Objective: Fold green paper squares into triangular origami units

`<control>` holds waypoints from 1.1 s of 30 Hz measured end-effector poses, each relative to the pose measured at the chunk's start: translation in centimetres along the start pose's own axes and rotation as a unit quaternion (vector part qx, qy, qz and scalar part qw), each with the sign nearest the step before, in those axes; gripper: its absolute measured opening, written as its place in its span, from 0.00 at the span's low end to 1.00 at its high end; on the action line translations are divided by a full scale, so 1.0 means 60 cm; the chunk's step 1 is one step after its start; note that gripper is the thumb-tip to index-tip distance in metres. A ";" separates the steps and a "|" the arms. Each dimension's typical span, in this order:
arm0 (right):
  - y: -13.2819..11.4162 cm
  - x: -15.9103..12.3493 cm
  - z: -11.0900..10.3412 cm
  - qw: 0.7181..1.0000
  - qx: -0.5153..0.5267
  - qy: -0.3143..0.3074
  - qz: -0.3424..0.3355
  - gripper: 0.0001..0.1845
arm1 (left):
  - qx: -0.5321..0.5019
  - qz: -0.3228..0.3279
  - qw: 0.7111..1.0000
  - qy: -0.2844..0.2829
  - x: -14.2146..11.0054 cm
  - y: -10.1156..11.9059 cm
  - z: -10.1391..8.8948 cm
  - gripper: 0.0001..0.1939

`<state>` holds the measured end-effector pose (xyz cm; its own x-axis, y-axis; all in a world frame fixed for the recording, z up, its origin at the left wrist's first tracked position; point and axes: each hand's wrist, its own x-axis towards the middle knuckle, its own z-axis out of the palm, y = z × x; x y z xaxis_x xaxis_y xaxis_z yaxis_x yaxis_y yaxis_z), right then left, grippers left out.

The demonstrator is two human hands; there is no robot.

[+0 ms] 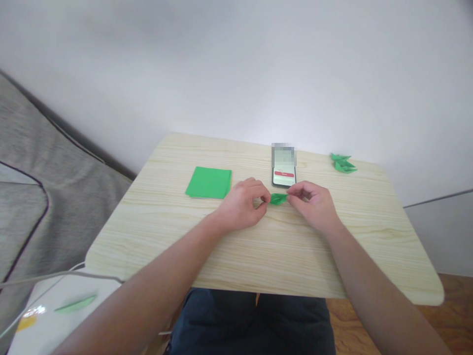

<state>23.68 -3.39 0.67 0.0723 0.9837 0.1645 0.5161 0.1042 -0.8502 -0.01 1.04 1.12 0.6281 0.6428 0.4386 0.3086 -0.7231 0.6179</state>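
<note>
Left hand [244,203]: is pinching the folded paper [278,198] by one end
Right hand [315,203]: is pinching the other end
Folded paper: is sitting between them — just nearside of the phone [284,176]

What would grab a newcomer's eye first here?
Likely the bright green paper stack, left of centre on the pale table. Next, the left hand and right hand holding a small folded green piece just in front of the phone. Folded green shapes lie near the far right corner.
</note>
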 end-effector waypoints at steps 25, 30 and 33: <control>-0.011 -0.005 0.011 0.980 -0.121 -0.037 -0.155 0.05 | 0.026 0.003 1.000 0.005 -0.001 -0.014 0.010 0.10; -0.013 -0.006 0.014 0.975 -0.136 -0.032 -0.170 0.06 | 0.031 0.022 0.999 -0.005 -0.001 -0.015 0.012 0.11; -0.014 -0.007 0.016 0.973 -0.150 -0.035 -0.170 0.07 | 0.032 0.026 0.999 -0.008 -0.001 -0.016 0.013 0.12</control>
<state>22.40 -3.74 0.82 -0.1979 0.9088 0.3672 0.7273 0.3873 -0.5665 0.22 1.47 -0.04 0.6554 0.6006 0.4580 0.3205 -0.7703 0.5513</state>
